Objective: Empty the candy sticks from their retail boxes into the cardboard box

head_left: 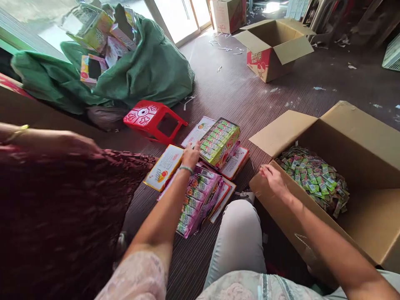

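My left hand (191, 156), with a band at its wrist, is at the left end of a green open-topped box of sachets (220, 139), its fingers curled at the edge. That box lies on a pile of flat boxes, next to a white-and-yellow box (164, 167) and a purple box of sachets (200, 193). My right hand (275, 180) is beside the near left wall of a large open carton (300, 204), its fingertips pressed together; whatever they pinch is too small to make out. Loose green and pink sachets (315, 177) are heaped inside the carton.
A red plastic stool (142, 114) stands beyond the pile. Behind it a green sack (156, 62) bulges with used boxes. Another open carton (265, 66) sits farther back, with paper scraps on the floor. Another person's arm (59, 141) and dark patterned clothing are at the left.
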`<state>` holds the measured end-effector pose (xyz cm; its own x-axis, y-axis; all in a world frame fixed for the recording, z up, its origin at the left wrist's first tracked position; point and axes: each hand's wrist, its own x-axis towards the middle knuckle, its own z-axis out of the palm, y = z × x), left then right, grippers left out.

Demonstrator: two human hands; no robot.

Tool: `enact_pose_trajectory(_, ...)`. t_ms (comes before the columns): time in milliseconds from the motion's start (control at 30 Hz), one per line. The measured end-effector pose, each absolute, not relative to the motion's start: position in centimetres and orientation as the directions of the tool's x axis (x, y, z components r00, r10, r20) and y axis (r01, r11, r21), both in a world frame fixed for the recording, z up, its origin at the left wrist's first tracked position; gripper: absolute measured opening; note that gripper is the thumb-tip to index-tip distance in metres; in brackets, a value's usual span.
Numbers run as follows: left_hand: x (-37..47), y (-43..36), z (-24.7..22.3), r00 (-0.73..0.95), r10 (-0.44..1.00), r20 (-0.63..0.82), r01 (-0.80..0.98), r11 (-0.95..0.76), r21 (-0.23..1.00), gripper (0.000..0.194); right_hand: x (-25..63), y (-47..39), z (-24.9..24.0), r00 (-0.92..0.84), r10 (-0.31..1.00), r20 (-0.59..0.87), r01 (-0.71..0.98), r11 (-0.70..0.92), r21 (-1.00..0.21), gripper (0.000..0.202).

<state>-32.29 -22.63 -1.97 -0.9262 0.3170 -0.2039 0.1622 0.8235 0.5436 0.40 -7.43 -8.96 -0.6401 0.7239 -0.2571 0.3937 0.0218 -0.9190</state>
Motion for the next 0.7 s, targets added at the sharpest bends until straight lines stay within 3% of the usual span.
enact_pose_trajectory(67, -28.5, -24.8, -1.8, -0.936, 0.346, -0.062, 0.253, 0.784, 0.566, 0.055, -5.9, -4.6, -9.7, -0.671, 0.711, -0.212, 0.353, 0.054, -0.934, 0.054)
enact_pose_trajectory(167, -20.6, -29.1, -1.5, -0.773, 0.553, 0.311, 0.603, 0.490, 0.629, 0.044, -12.7, -2.4, -11.2, -0.675, 0.705, -0.220, 0.367, 0.061, -0.928, 0.050)
enact_pose_trajectory(233, -15.5, -32.0, -1.1, -0.635, 0.709, 0.307, 0.675, 0.316, 0.667, 0.025, -14.5, -2.8, -12.0, -0.677, 0.698, -0.234, 0.400, 0.082, -0.913, 0.044)
enact_pose_trajectory(300, -11.7, -34.2, -0.7, -0.644, 0.732, 0.223, 0.609, 0.314, 0.729, 0.018, -13.9, -4.6, -12.4, -0.702, 0.686, -0.190, 0.396, 0.155, -0.905, 0.039)
enact_pose_trajectory(367, -9.5, -35.4, -0.3, -0.660, 0.729, 0.182, 0.572, 0.331, 0.750, 0.021, -11.5, -7.1, -12.5, -0.737, 0.673, -0.061, 0.333, 0.283, -0.899, 0.037)
enact_pose_trajectory(467, -8.3, -35.1, 0.0, -0.600, 0.759, 0.253, 0.646, 0.272, 0.713, 0.031, -6.0, -11.1, -12.3, -0.743, 0.654, 0.142, 0.237, 0.455, -0.858, 0.034)
enact_pose_trajectory(700, -4.2, -31.8, 0.5, -0.349, 0.869, 0.351, 0.808, 0.089, 0.583, 0.037, 7.5, -13.0, -9.4, -0.656, 0.707, 0.265, 0.314, 0.575, -0.756, 0.030)
